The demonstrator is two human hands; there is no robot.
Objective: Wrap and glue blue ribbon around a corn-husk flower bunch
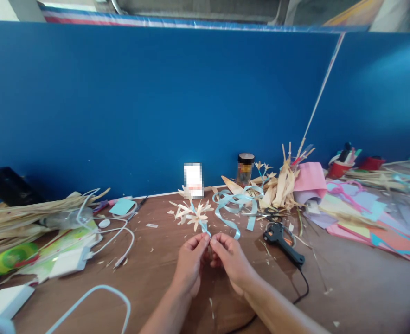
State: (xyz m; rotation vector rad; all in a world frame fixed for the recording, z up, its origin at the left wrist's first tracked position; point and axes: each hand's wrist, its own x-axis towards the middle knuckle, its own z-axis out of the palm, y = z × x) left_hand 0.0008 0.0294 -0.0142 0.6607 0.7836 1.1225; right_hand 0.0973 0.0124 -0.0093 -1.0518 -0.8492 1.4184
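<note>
My left hand is closed, thumb and fingers pinched at the lower stem of a spray of pale dried-husk flowers. Close against it, my right hand pinches the light blue ribbon where it meets the stem. Ribbon shows wrapped on the stem just above my fingertips, and its loose length curls away to the back right. The exact pinch points are hidden behind my fingers. A black glue gun lies to the right of my right hand.
Scissors, a dark-lidded jar and a husk bundle sit behind at right. Coloured paper sheets spread far right. White cables, a white adapter and dried stalks lie left. A blue partition stands behind.
</note>
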